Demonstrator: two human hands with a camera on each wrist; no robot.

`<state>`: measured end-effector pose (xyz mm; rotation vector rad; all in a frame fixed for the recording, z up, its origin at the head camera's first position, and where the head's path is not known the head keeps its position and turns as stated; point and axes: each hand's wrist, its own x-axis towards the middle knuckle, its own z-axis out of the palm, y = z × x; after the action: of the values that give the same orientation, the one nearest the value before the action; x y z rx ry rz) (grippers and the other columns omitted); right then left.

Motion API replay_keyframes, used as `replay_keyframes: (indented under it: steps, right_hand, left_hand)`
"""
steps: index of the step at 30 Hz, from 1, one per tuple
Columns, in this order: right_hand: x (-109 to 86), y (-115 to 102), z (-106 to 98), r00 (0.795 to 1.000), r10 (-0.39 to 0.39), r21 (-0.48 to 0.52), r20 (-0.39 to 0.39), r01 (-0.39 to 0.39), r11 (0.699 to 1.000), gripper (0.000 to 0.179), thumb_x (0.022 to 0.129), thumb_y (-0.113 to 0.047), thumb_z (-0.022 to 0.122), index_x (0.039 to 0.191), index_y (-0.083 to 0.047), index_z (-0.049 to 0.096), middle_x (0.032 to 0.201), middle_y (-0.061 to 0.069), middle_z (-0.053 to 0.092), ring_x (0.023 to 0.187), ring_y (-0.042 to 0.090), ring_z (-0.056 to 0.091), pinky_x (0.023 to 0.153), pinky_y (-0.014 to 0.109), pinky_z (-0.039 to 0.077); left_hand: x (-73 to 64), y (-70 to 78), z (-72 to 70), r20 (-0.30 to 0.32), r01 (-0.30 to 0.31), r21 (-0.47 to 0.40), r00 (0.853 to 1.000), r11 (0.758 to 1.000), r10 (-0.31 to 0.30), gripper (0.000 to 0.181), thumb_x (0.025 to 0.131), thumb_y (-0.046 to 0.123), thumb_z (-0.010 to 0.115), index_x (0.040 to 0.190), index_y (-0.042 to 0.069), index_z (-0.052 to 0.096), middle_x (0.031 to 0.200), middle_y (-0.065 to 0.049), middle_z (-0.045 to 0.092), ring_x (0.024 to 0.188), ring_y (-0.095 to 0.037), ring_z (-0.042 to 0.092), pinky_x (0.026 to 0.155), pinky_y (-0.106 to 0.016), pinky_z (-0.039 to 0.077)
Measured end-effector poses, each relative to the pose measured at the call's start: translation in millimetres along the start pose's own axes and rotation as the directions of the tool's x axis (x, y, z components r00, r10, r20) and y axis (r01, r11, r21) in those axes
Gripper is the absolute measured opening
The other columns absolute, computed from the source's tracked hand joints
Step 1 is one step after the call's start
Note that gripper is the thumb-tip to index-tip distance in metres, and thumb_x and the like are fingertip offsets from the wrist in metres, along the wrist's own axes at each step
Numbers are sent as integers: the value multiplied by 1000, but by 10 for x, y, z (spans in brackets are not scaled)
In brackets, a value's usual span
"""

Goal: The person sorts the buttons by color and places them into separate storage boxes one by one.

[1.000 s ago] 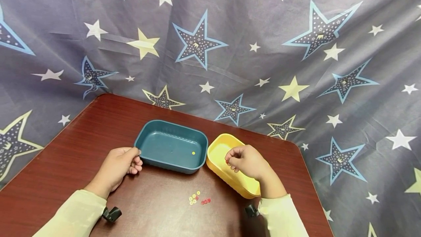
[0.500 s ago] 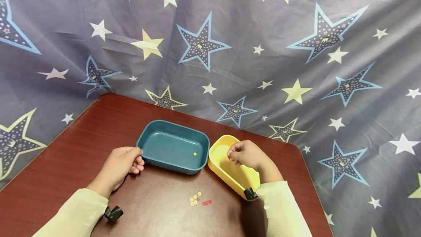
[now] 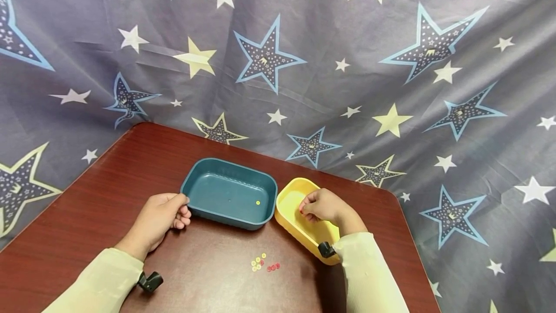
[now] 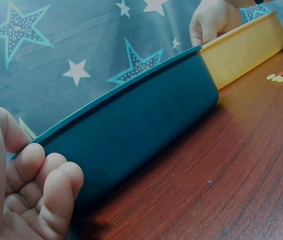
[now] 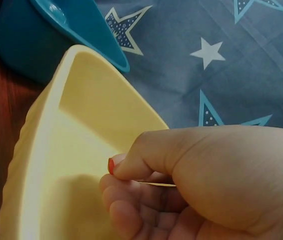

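My left hand [image 3: 158, 221] pinches the near-left corner of the teal tray [image 3: 230, 220] between thumb and curled fingers. Inside that tray lies one small yellow button [image 3: 258, 203]. Over the yellow tray [image 3: 299, 239], my right hand [image 3: 325, 206] holds a small red button [image 5: 111, 165] at its thumb and fingertips, above the tray's floor. On the table in front of the trays lie several yellow buttons [image 3: 254, 268] with a red one among them, and a short row of red buttons [image 3: 273, 267] beside them.
The two trays stand close together on the dark red table [image 3: 208, 274]. A grey cloth with stars [image 3: 304, 105] hangs behind the table. Black wrist-camera mounts [image 3: 149, 282] stick out from both sleeves.
Over the yellow tray my right hand has shifted slightly, dipping a little in the last half second, with the red button still held. My left hand stays on the teal tray.
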<state>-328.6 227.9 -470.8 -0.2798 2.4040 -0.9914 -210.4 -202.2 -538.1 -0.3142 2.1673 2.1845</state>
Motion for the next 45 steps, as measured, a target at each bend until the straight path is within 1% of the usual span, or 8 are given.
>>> replay_keyframes:
  steps: [6, 12, 17, 25, 28, 34, 40, 45]
  right_hand:
    - [15, 25, -10, 1000, 24, 17, -2, -24, 1000, 11, 95, -6, 67, 93, 2, 75, 79, 9, 71, 69, 19, 65, 65, 30, 59]
    - [16, 20, -18, 1000, 28, 30, 2, -28, 999, 12, 96, -6, 68, 95, 2, 77, 83, 13, 74, 69, 19, 65, 65, 28, 58]
    - [2, 31, -23, 1000, 27, 27, 0, -27, 999, 12, 96, -6, 69, 96, 3, 77, 85, 16, 76, 69, 19, 66, 66, 29, 60]
    - [-57, 39, -63, 1000, -22, 10, -9, 22, 1000, 12, 93, -8, 70, 94, 3, 77, 81, 15, 74, 69, 20, 64, 67, 34, 62]
    - [-118, 19, -78, 999, -40, 17, -14, 40, 999, 14, 93, -9, 72, 96, 4, 76, 79, 12, 72, 69, 19, 64, 67, 34, 62]
    - [-293, -73, -100, 996, -82, 20, -39, 83, 996, 16, 95, -14, 73, 95, 2, 74, 79, 9, 69, 70, 19, 65, 66, 33, 62]
    - [-451, -177, -87, 990, -134, -2, -37, 134, 991, 12, 95, -14, 70, 93, -3, 74, 78, 7, 68, 68, 20, 66, 66, 38, 64]
    - [-609, -289, -31, 983, -182, -10, -27, 182, 983, 8, 95, -11, 68, 92, -8, 73, 79, 9, 69, 66, 20, 66, 63, 35, 63]
  left_hand:
    - [-7, 22, 4, -2, 6, -8, 1000, 1000, -6, 24, 99, 15, 58, 89, -5, 66, 71, -5, 68, 60, -15, 69, 55, -30, 62]
    - [-6, 24, 4, 2, 9, -18, 1000, 1000, -9, 23, 99, 15, 57, 88, -3, 66, 71, -4, 67, 61, -15, 69, 56, -30, 62]
    - [-6, 29, 9, 6, 8, -18, 1000, 1000, -8, 23, 99, 15, 57, 89, -3, 66, 71, -4, 67, 61, -14, 69, 56, -30, 63]
    - [-3, 21, 13, -2, 14, -9, 1000, 1000, -14, 24, 100, 16, 57, 92, -5, 66, 72, -4, 68, 61, -14, 69, 56, -30, 63]
    - [4, 11, 13, -7, 14, -9, 1000, 1000, -15, 25, 100, 16, 57, 92, -5, 67, 71, -3, 68, 61, -14, 69, 56, -30, 63]
    - [1, 23, 20, -9, 6, -9, 1000, 1000, -6, 24, 100, 16, 57, 92, -5, 68, 71, -3, 68, 61, -14, 69, 56, -30, 63]
    - [1, 24, 24, -13, 5, -10, 1000, 1000, -5, 24, 99, 15, 57, 92, -5, 67, 71, -2, 68, 61, -13, 69, 56, -30, 63]
    - [0, 18, 33, -10, 4, -10, 1000, 1000, -5, 24, 100, 15, 57, 93, -5, 67, 71, -2, 68, 61, -13, 69, 56, -30, 63]
